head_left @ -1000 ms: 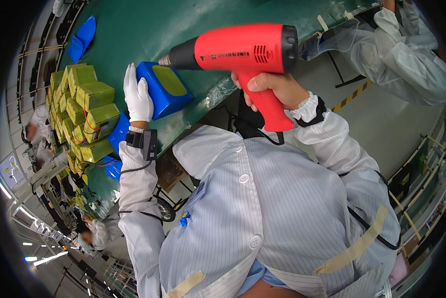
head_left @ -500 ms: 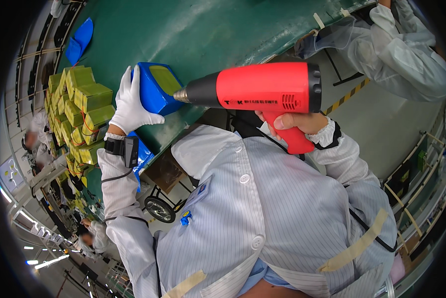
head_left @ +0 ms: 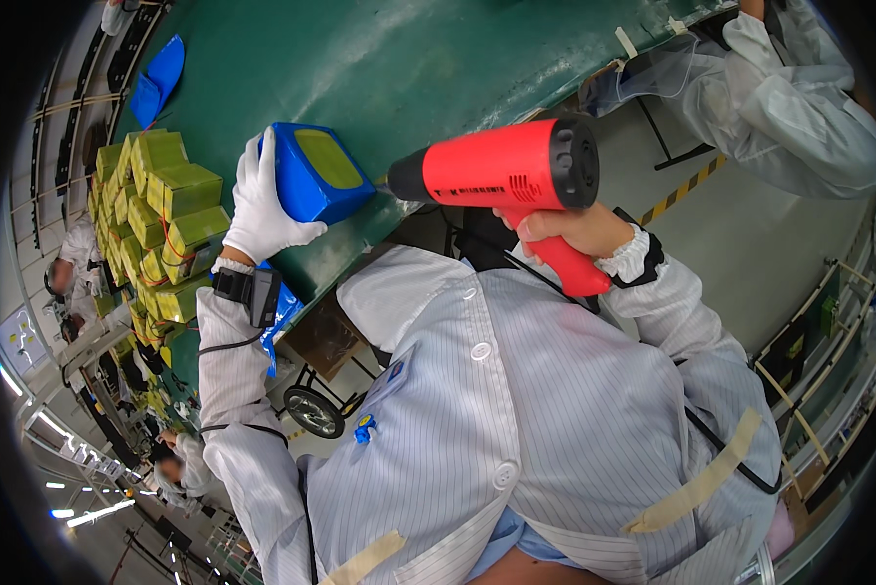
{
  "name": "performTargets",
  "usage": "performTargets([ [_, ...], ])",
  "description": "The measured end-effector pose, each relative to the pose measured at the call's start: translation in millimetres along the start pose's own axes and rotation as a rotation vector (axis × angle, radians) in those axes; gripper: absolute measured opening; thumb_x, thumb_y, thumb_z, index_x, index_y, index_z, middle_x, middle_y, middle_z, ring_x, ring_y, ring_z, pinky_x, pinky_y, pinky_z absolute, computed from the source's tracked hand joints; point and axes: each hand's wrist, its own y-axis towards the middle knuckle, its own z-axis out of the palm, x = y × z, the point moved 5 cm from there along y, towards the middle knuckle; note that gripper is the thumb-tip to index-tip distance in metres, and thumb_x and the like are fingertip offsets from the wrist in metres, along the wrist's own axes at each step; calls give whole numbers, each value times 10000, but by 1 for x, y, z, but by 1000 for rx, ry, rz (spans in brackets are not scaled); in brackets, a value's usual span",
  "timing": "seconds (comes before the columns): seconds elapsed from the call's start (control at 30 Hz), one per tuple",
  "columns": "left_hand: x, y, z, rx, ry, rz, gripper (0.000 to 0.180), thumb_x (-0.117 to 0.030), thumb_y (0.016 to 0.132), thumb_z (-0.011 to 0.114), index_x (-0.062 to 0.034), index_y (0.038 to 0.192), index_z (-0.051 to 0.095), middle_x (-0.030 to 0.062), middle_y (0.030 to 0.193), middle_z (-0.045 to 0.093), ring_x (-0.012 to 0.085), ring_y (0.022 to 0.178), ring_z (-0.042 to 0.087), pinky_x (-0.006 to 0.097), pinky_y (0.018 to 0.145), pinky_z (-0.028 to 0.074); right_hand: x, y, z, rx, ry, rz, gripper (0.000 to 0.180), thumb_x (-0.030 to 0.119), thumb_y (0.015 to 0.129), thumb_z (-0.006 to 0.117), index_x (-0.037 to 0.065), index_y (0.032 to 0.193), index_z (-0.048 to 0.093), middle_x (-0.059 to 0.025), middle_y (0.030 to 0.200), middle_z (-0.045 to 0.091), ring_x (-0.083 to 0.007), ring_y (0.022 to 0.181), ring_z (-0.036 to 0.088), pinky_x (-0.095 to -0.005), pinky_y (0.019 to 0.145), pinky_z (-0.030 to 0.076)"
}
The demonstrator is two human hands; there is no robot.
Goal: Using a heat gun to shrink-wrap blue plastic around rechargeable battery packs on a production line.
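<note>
My left hand (head_left: 260,210), in a white glove, grips a boxy pack (head_left: 306,192) wrapped in blue film, thumb on its near side and fingers along its left side. A yellow-green face shows through the opening in the film. The pack rests tilted on the green table. My right hand (head_left: 586,231), bare, is wrapped around the handle of a red and black heat gun (head_left: 496,164). Its metal nozzle points left at the pack's lower right edge, very close to it; whether they touch I cannot tell.
Several yellow-green blocks (head_left: 155,219) with red wires are stacked left of the pack on the green table (head_left: 408,68). Blue film sheets lie at the far left (head_left: 155,83) and under my left wrist (head_left: 284,304). Co-workers (head_left: 769,107) stand at right and left.
The heat gun has turned and shifted, its rear end coming left and its nozzle moving right along the pack to the lower right edge. My left hand keeps its hold, with the pack slightly turned.
</note>
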Motion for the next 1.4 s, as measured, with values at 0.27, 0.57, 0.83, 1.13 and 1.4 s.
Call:
performTargets([
  [0.27, 2, -3, 3, -52, -16, 5, 1405, -346, 470, 900, -4, 1592, 126, 315, 1518, 313, 498, 1394, 345, 557, 1128, 360, 9, 42, 5, -22, -24, -45, 370, 99, 804, 689, -18, 1151, 634, -96, 919, 637, -185, 633, 653, -328, 544, 571],
  [0.57, 3, -3, 5, -55, -25, -5, 1423, -338, 464, 900, 12, 1591, 105, 313, 1531, 301, 490, 1407, 332, 545, 1138, 344, 35, 79, 16, -11, -47, -137, 214, 93, 795, 721, 1, 971, 640, -75, 762, 639, -173, 601, 647, -337, 511, 563],
  [0.83, 4, -5, 6, -65, -48, -10, 1424, -334, 466, 900, 11, 1592, 99, 313, 1538, 292, 487, 1412, 328, 543, 1146, 331, 43, 85, 20, 30, -6, -161, 245, 87, 800, 703, -2, 1019, 641, -82, 806, 646, -176, 620, 646, -337, 516, 564],
  [1.13, 3, -4, 6, -79, -47, 4, 1427, -335, 463, 900, 5, 1594, 99, 311, 1530, 298, 486, 1400, 341, 542, 1140, 337, 51, 57, 26, 158, 13, -264, 276, 103, 844, 690, -23, 1084, 639, -91, 833, 656, -177, 647, 661, -328, 555, 578],
  [1.4, 6, -5, 7, -78, -36, 1, 1428, -344, 461, 898, 7, 1594, 104, 313, 1527, 302, 489, 1402, 344, 545, 1128, 358, 24, 16, 13, 140, -26, -187, 319, 143, 852, 749, -11, 1113, 647, -80, 855, 664, -166, 658, 664, -317, 569, 574],
])
